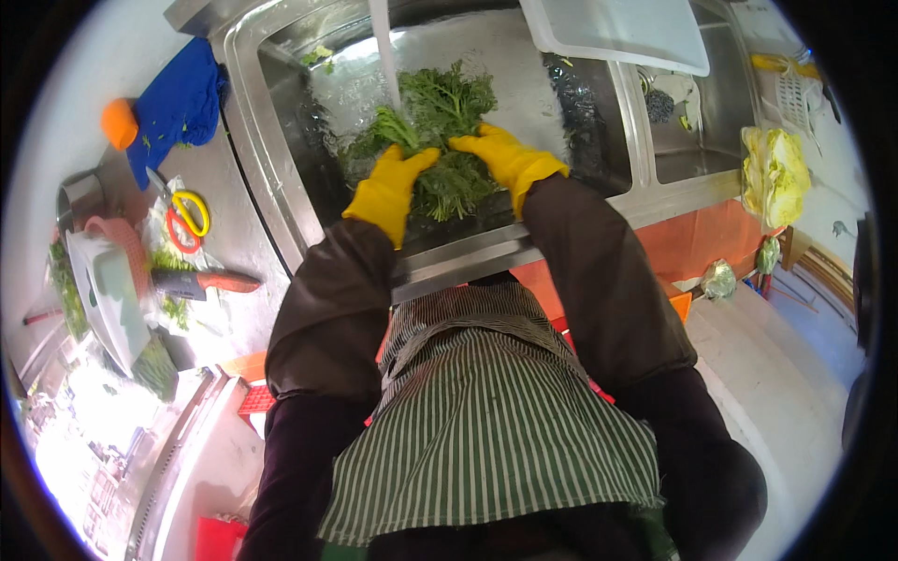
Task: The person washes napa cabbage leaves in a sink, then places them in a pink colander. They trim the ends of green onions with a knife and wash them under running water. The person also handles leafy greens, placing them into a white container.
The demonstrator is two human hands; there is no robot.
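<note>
Both my hands wear yellow rubber gloves and reach into a stainless steel sink (280,133) holding water. Green leafy vegetables (452,105) with feathery leaves lie in the water between them. My left hand (393,184) is at the left side of the greens, its thumb and fingers spread against the stems. At their right side, my right hand (508,158) touches them with its fingertips. Whether either hand grips a stem cannot be told. A stream of water (383,52) falls just behind the greens.
A white plastic tray (617,31) juts over the sink's back right. To the left lie scissors (184,219), a knife with an orange handle (228,282) and a blue cloth (179,98). Bagged cabbage (780,175) stands right of the smaller basin (694,163).
</note>
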